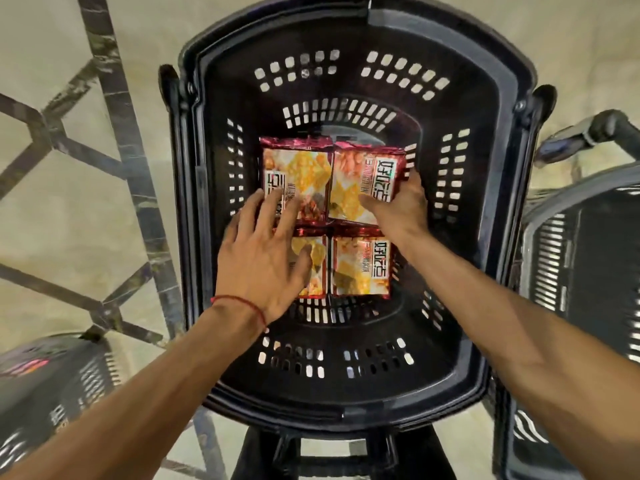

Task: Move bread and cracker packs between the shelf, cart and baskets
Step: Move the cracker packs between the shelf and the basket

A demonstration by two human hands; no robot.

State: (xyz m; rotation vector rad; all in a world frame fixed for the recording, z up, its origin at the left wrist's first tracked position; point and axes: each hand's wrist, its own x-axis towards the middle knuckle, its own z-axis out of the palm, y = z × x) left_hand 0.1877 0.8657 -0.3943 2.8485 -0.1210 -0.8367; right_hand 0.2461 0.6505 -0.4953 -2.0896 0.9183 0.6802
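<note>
- A pale floor [45, 233] with dark inlaid lines fills the left of the frame.
- A dark slotted basket [59, 382] sits in the lower left corner; what it holds is too blurred to tell.
- The left hand [263, 261] reaches in from the lower left, a red thread [242, 304] round its wrist. It is released, with fingers straight and spread, and lies flat across the two left packs.
- The black basket [346, 393] takes up the centre, its walls pierced with rows of slots. Four cracker packs lie on its floor, two by two, edges touching.
- The upper-left pack [301, 164] is glossy dark red at its crimped ends, with a yellow-orange picture of crackers and a white panel of bold lettering. The left fingertips rest on it.
- The lower-left pack [317, 277] has the same print and is mostly hidden under the left palm and thumb.
- The lower-right pack [360, 268] lies flat and untouched.
- The upper-right pack [363, 174] sits slightly tilted.
- The right hand [401, 206] grasps that pack at its near right corner, thumb on its face.
- Another slotted grey basket [588, 271] stands at the right edge, with a dark handle [604, 128] above it.
</note>
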